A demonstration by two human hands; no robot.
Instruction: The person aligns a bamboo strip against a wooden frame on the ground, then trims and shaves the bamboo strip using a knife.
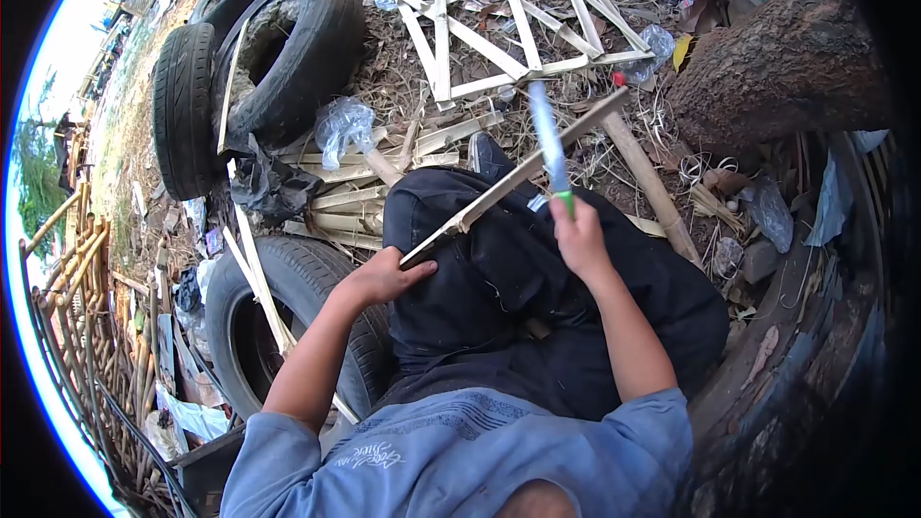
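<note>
My left hand (386, 275) is closed on the lower end of a long bamboo strip (513, 177), which slants up to the right across my lap. In my right hand (581, 236) is a knife (549, 139) with a green handle, its blade pointing up and away from me. The blade is slightly blurred and crosses near the strip; whether it touches is unclear. On the ground ahead lies a lattice frame of pale bamboo slats (518, 24). Split bamboo pieces (345, 201) are piled by my left knee.
Old tyres (317, 48) stand at the upper left, and another tyre (278, 278) lies by my left side. A thick tree trunk (777, 58) is at the right. A bamboo pole (652, 182) lies beyond my right knee. Plastic bags (343, 129) and dry litter cover the ground.
</note>
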